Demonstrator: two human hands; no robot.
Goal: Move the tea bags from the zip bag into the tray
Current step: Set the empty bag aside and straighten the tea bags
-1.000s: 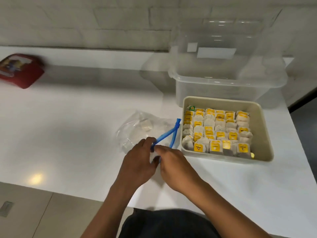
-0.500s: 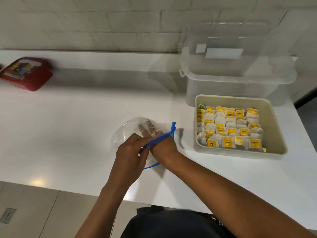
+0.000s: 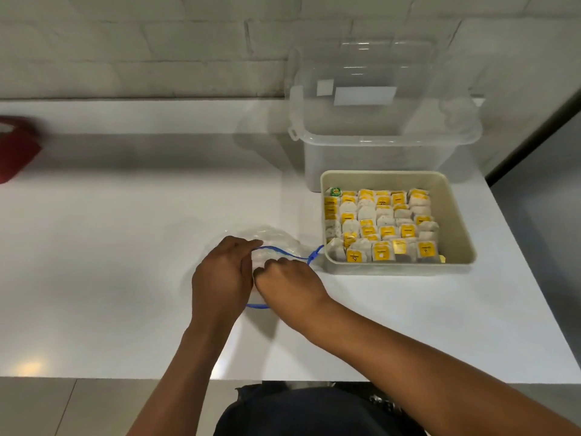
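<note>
The clear zip bag (image 3: 273, 240) with a blue zip rim lies on the white counter, left of the beige tray (image 3: 456, 215). My left hand (image 3: 220, 280) pinches the upper blue rim and holds the mouth open. My right hand (image 3: 290, 283) sits in the bag's mouth between the two rims. Its fingers are curled round something pale, seemingly a tea bag (image 3: 259, 262); the fingertips are mostly hidden. The tray holds several rows of tea bags with yellow tags (image 3: 380, 229), and a strip along its right side is bare.
A clear plastic box (image 3: 377, 146) stands right behind the tray, its lid leaning on the brick wall. A red object (image 3: 15, 149) sits at the far left edge. The counter's front edge runs just below my forearms, and its right edge lies past the tray.
My right hand let go of the blue rim, reached into the bag, and has now drawn back to the mouth with fingers curled. My left hand kept hold of the rim.
</note>
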